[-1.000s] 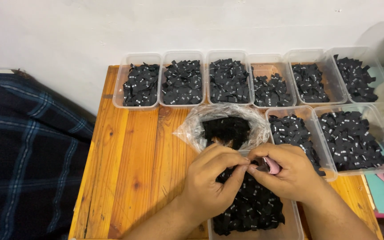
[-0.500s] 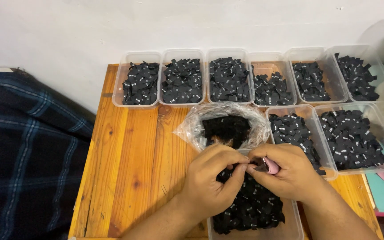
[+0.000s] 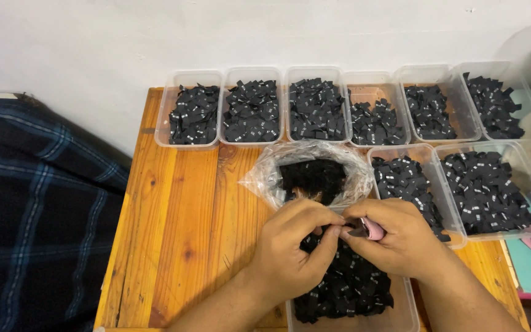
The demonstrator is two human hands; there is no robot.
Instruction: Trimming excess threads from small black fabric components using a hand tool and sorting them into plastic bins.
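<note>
Seen from above, two bare hands are brought together over a wooden worktop [image 3: 179,246]. The left hand [image 3: 290,255] and the right hand [image 3: 401,240] meet fingertip to fingertip, and a small black fabric label [image 3: 356,232] is pinched between them in a narrow grip; a small pink object [image 3: 374,229], too hidden to identify, is tucked in the right hand. The label lies at the meeting point, at 3 o'clock from the left hand and 9 o'clock from the right, equally near to both. Its long axis cannot be told.

Directly beneath the hands, at 6 o'clock, a clear tub [image 3: 401,310] is filled with loose black labels. At 12 o'clock an open clear plastic bag [image 3: 265,178] holds more. Two further tubs [image 3: 456,230] of labels are set at 2 o'clock, and a back row of six tubs [image 3: 161,123] is lined along the wall, each partly filled. Dark plaid fabric [image 3: 38,215] is seen at 9 o'clock.
</note>
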